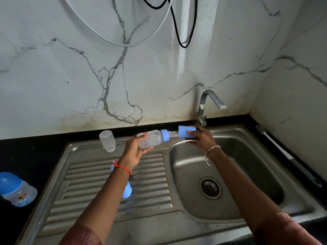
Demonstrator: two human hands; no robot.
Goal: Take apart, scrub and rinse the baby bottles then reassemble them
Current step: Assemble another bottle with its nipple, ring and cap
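The left hand point(137, 149) gripped a clear baby bottle point(150, 138) lying sideways, its blue collar point(165, 135) and nipple point(172, 133) pointing at the right hand point(198, 137), which pinched a blue cap point(185, 132) just beside the nipple tip. A bare bottle point(107, 141) stood upside down left of the left hand.

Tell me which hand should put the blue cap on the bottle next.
Right, probably. The right hand grips the blue cap just off the nipple end, while the left hand steadies the bottle.
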